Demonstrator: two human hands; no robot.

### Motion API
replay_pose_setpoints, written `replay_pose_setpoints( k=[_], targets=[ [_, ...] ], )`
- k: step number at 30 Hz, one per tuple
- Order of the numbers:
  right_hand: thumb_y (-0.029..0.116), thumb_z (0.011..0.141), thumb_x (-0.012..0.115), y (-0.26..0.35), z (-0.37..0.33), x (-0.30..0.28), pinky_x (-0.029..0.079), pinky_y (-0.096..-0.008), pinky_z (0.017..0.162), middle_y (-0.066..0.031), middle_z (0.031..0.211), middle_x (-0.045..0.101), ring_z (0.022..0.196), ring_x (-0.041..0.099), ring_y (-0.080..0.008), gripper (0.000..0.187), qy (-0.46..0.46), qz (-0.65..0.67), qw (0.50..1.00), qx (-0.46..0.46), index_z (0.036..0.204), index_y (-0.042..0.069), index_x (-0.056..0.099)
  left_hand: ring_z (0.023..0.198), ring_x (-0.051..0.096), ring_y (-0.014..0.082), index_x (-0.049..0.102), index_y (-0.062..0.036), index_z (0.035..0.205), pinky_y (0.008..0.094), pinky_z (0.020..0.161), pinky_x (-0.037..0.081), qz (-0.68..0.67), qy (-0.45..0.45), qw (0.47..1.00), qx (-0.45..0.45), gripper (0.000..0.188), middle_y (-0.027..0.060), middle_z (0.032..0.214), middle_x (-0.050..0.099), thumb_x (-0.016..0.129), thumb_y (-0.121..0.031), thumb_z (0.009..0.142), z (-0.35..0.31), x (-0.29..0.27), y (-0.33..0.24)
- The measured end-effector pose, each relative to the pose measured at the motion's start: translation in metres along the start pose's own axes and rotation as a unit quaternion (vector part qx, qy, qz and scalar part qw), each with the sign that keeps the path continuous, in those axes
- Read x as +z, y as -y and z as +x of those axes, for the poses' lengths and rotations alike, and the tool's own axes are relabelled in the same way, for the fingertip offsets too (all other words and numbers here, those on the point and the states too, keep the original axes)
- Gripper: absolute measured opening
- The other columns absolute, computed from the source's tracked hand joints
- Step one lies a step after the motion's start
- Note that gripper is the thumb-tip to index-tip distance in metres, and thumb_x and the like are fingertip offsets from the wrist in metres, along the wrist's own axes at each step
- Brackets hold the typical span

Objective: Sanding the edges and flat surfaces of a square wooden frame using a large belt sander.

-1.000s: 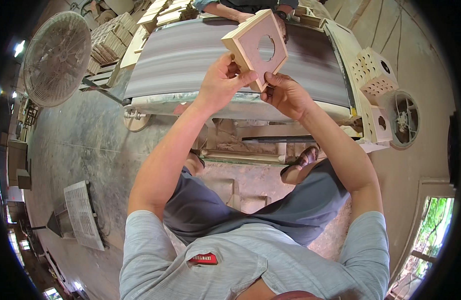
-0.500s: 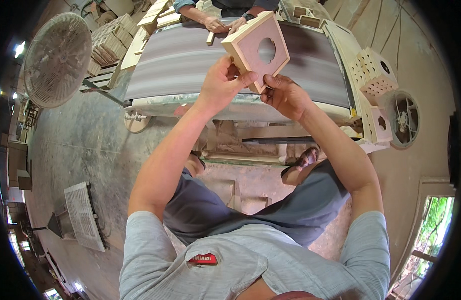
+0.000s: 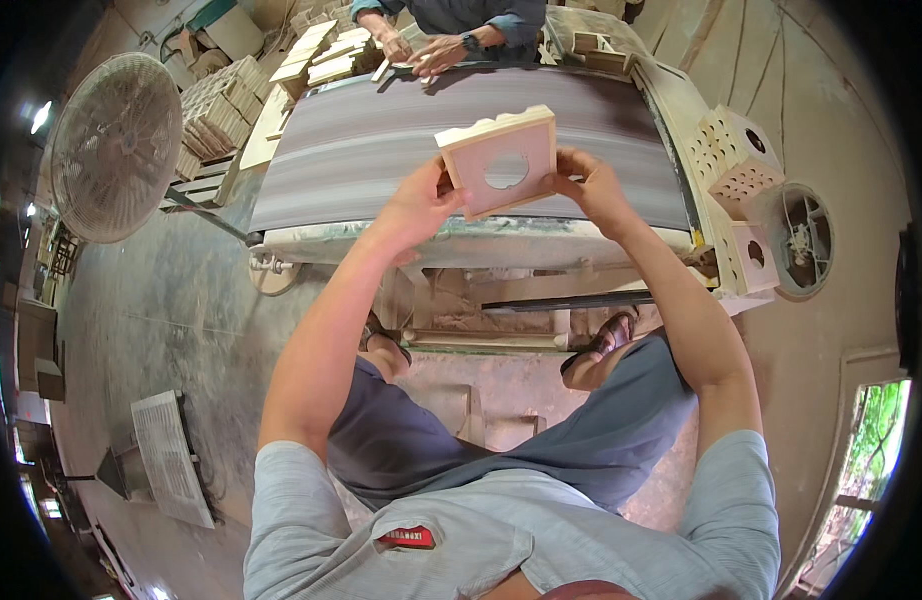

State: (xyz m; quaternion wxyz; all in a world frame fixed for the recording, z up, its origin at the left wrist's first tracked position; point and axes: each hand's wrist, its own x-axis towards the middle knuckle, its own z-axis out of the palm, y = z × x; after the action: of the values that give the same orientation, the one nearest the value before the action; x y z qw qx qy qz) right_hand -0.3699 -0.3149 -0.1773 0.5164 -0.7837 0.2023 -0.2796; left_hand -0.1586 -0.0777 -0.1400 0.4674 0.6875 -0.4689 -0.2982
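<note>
Between my hands, above the near part of a wide grey sanding belt (image 3: 371, 165), I hold a pale wooden box (image 3: 481, 160). It is shallow and square, with a round notched hole in the panel facing me and a scalloped edge along the top. My left hand (image 3: 421, 205) grips its left side near the lower corner, thumb on the front. My right hand (image 3: 589, 190) pinches the right side, its fingertips partly hidden by the box. The box is tilted and looks lifted off the belt.
Across the belt a co-worker's hands (image 3: 421, 55) handle small wood strips. Wooden boxes with holes (image 3: 736, 150) stand at the machine's right end, beside a round fan (image 3: 806, 240). A large fan (image 3: 116, 148) stands at left, near stacked wood pieces (image 3: 224, 103).
My hands have turned the box from a corner-down slant to nearly level and brought it lower. My right hand has shifted from its bottom corner to its right side.
</note>
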Motion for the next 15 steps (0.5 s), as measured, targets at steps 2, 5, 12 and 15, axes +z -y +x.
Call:
replay_pose_setpoints(
  k=[2,5,12,15],
  targets=[
    [0.01,0.096,0.076,-0.001,-0.002,-0.002,0.055,-0.0344,0.088,-0.0049,0.108,0.075,0.091,0.062,-0.0159,0.041,0.093,-0.099,0.991,-0.009,0.136,0.004,0.069,0.119,0.067,0.0177,0.055,0.0,0.145,0.0355,0.106,0.052,0.016,-0.004,1.0,-0.003,0.046,0.0091,0.132,0.071,0.072,-0.009,0.103,0.007,0.005,0.009],
    [0.008,0.094,0.076,-0.032,0.008,-0.01,0.055,-0.0339,0.086,-0.0058,0.108,0.075,0.093,0.063,-0.0168,0.041,0.087,-0.088,0.992,0.01,0.134,0.005,0.069,0.115,0.069,0.0205,0.056,-0.0018,0.146,0.0369,0.103,0.053,0.015,-0.013,1.0,0.014,0.047,0.0104,0.127,0.073,0.072,-0.008,0.102,0.035,0.019,0.043],
    [0.001,0.094,0.073,-0.072,0.017,-0.027,0.055,-0.0332,0.086,-0.0066,0.108,0.075,0.09,0.066,-0.016,0.036,0.067,-0.078,0.994,0.023,0.129,0.003,0.067,0.108,0.074,0.0295,0.063,-0.0023,0.139,0.0401,0.097,0.055,0.113,-0.018,0.993,0.026,0.046,0.0155,0.119,0.078,0.077,-0.014,0.097,0.086,0.046,0.061],
    [-0.004,0.092,0.072,-0.078,0.014,-0.031,0.054,-0.0336,0.09,-0.0094,0.11,0.075,0.093,0.067,-0.0186,0.038,0.074,-0.087,0.992,0.06,0.129,0.0,0.067,0.108,0.074,0.0304,0.062,-0.0035,0.141,0.0408,0.097,0.056,0.122,-0.008,0.992,0.026,0.046,0.0147,0.119,0.078,0.076,-0.016,0.098,0.094,0.053,0.069]
  ],
)
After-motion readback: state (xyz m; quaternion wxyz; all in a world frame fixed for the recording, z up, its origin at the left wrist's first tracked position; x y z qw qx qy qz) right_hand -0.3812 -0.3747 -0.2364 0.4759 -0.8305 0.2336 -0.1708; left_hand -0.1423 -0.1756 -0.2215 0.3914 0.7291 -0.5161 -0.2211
